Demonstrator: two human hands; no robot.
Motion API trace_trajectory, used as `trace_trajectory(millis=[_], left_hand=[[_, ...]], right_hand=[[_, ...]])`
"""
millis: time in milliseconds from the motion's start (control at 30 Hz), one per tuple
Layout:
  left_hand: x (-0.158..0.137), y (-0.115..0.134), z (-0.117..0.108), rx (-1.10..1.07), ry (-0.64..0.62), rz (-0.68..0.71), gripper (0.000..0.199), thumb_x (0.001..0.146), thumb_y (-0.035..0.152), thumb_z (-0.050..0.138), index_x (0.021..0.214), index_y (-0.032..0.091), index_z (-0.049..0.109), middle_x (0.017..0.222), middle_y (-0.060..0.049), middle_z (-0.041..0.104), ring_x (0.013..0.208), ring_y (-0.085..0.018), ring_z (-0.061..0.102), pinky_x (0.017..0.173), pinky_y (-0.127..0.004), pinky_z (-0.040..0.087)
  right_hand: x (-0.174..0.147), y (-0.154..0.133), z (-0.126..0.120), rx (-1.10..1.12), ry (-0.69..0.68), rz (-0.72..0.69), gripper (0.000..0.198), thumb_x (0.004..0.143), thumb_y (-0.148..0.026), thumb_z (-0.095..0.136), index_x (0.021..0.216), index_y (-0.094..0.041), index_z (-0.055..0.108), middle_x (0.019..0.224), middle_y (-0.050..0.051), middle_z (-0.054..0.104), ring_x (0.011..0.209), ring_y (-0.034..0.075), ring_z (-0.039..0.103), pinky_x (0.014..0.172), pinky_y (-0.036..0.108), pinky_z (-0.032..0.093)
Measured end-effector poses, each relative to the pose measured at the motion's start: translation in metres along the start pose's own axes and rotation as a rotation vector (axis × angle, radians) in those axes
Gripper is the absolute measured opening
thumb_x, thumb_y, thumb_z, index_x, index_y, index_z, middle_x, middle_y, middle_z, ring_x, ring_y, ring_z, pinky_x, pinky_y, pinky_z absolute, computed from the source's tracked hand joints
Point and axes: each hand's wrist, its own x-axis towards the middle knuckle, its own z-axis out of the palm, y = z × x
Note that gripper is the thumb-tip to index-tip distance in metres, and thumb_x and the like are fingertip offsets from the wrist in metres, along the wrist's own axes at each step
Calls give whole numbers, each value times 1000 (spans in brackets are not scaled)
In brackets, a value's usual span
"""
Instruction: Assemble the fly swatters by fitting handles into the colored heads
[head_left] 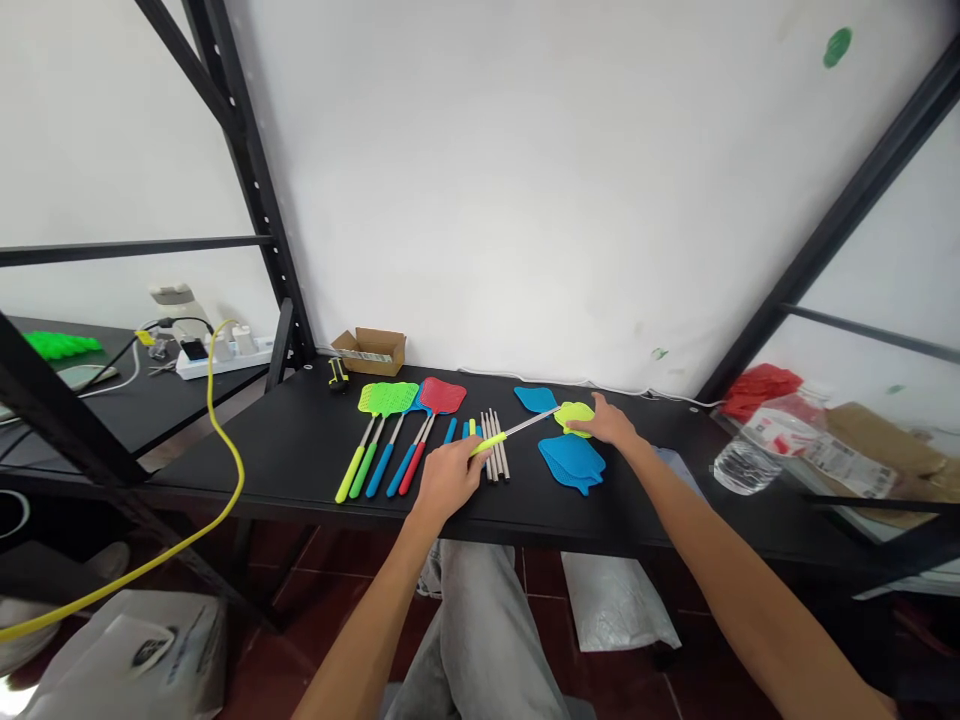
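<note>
My left hand (450, 478) is closed round the yellow-green handle (489, 444) of a fly swatter, and its thin metal rod points up and to the right. The rod's far end meets a yellow fly swatter head (571, 414); whether it sits inside the socket is too small to tell. My right hand (611, 424) grips that head from the right. Blue swatter heads (574, 460) lie stacked just below it, with another blue head (535, 399) above. Beside my left hand are several loose metal rods (496, 462) and a few coloured handles (451, 431), partly hidden.
Several whole fly swatters (386, 440) in green, yellow, blue and red lie in a row on the black table (285, 440). A small cardboard box (373, 350) stands against the wall. A plastic bottle (744, 466) and wrapped goods crowd the right. A yellow cable (225, 515) hangs at left.
</note>
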Motion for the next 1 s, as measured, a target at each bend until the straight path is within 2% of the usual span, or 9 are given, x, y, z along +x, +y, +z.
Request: trace_trajectory(millis=[200, 367, 500, 600, 633, 667, 767, 867, 1000], left_hand=[[-2, 0, -1, 17, -14, 10, 28, 99, 39, 40, 92, 23, 62, 79, -3, 69, 74, -18, 64, 60, -25, 29], [-1, 0, -2, 26, -19, 12, 28, 99, 39, 40, 93, 23, 62, 79, -3, 69, 74, -18, 64, 59, -26, 28], [-1, 1, -2, 32, -31, 4, 30, 100, 40, 39, 94, 23, 63, 80, -4, 70, 76, -19, 65, 59, -26, 28], [-2, 1, -2, 35, -37, -16, 30, 99, 40, 39, 97, 23, 64, 82, -4, 71, 79, -20, 66, 61, -25, 31], [-2, 1, -2, 36, -37, -21, 30, 99, 40, 40, 97, 23, 64, 83, -5, 71, 79, -20, 66, 61, -25, 31], [-2, 1, -2, 37, -37, -23, 30, 99, 40, 40, 97, 23, 65, 83, -5, 71, 79, -20, 66, 61, -25, 31], [-4, 2, -2, 40, -36, 4, 29, 99, 40, 42, 99, 24, 65, 84, -5, 71, 80, -20, 66, 61, -25, 32], [-5, 3, -2, 46, -47, 45, 28, 99, 39, 42, 100, 24, 66, 84, -4, 71, 79, -19, 66, 61, -25, 32], [-6, 5, -4, 58, -77, 82, 27, 99, 38, 43, 99, 24, 66, 84, -4, 71, 80, -19, 65, 62, -25, 32]], right_hand=[[2, -7, 2, -12, 8, 77, 119, 59, -68, 75, 151, -13, 24, 139, 28, 45, 129, 45, 44, 97, 50, 41], [-2, -7, -2, 78, 115, 57, 104, 62, -52, 80, 147, -14, 33, 133, 23, 55, 128, 41, 47, 98, 48, 43], [-10, -8, -6, 522, 262, 66, 71, 64, -35, 77, 129, -15, 55, 120, 18, 66, 115, 36, 59, 93, 45, 48], [-29, -15, 3, 932, 357, 83, 41, 73, -38, 67, 106, -14, 67, 107, 14, 72, 99, 30, 68, 79, 39, 55], [-40, -19, 8, 1000, 372, 86, 40, 78, -42, 60, 107, -15, 66, 104, 12, 73, 91, 27, 70, 71, 35, 56], [-51, -22, 14, 1189, 386, 106, 40, 78, -43, 60, 106, -14, 66, 99, 11, 73, 83, 25, 71, 62, 32, 56], [-89, -30, 29, 1544, 381, 191, 35, 70, -44, 70, 91, -16, 66, 80, 5, 72, 63, 20, 66, 40, 23, 43], [-116, -33, 34, 1705, 346, 174, 34, 62, -39, 80, 83, -16, 66, 73, 2, 69, 50, 12, 56, 35, 20, 35], [-129, -35, 30, 1811, 453, 133, 42, 54, -33, 86, 88, -17, 67, 84, 3, 72, 58, 13, 61, 41, 21, 41]])
